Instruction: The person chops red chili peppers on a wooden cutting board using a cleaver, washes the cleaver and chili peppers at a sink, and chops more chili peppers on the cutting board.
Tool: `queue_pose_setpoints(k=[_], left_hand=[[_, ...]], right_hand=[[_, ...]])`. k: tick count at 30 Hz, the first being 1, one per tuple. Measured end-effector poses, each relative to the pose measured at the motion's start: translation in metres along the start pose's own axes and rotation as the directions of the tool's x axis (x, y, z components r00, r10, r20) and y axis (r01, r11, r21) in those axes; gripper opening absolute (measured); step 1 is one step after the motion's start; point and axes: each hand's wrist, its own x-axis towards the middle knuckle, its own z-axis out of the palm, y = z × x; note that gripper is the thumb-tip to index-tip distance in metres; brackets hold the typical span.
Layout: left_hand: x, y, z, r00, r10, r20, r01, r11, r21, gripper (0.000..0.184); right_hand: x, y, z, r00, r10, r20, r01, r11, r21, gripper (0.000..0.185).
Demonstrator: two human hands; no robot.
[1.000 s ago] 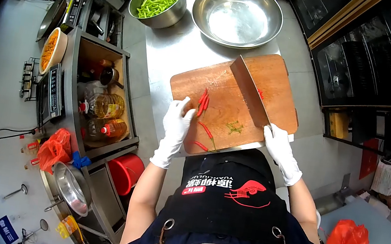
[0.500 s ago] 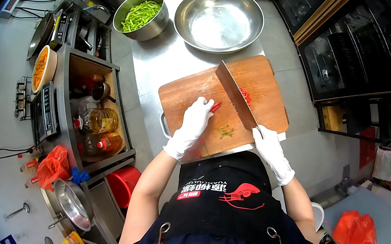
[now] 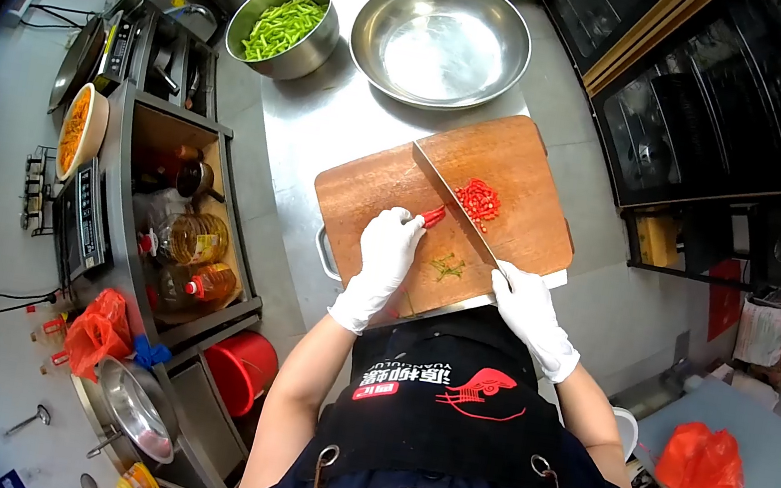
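My right hand (image 3: 525,303), in a white glove, grips the handle of a wide-bladed cleaver (image 3: 455,201), its blade standing on edge over the wooden cutting board (image 3: 358,189). With fingertips curled, my gloved left hand (image 3: 387,252) holds some red chili peppers (image 3: 432,216) close to the left face of the blade. Right of the blade lies a heap of chopped red chili (image 3: 478,203). A few green stems (image 3: 449,267) are scattered on the board between my hands.
Behind the board, a wide steel basin (image 3: 440,44) and a steel pot of cut green beans or peppers (image 3: 286,31) stand on the metal table (image 3: 301,130). A shelf with oil bottles (image 3: 199,241) is at left. Red plastic bags (image 3: 704,478) lie on a grey surface at right.
The cleaver has shifted left and turned more edge-on, uncovering more of the chopped chili. My right hand moved slightly left with it; my left hand stays on the chili peppers.
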Motion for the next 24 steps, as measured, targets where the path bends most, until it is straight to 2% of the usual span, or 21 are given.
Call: queue_pose_setpoints(k=[8,14,18,24], left_hand=[[0.007,0.006,-0.007,0.972,0.095,-0.213,-0.102,0.995,-0.023,0.029],[0.003,-0.005,0.015,0.99,0.114,-0.082,-0.121,0.989,-0.088,0.027],[0.005,-0.001,0.015,0.979,0.118,-0.167,-0.133,0.988,-0.077,0.019],[0.007,0.002,0.014,0.984,0.1,-0.148,-0.114,0.99,-0.086,0.014]], right_hand=[[0.001,0.0,0.004,1.0,-0.013,0.0,0.013,1.0,-0.017,0.027],[0.001,-0.001,0.005,1.0,-0.012,-0.012,0.012,1.0,-0.005,0.027],[-0.002,-0.001,0.005,0.999,-0.023,-0.047,0.024,1.0,0.015,0.028],[-0.003,-0.004,0.004,0.998,-0.063,-0.026,0.063,0.998,-0.019,0.029]])
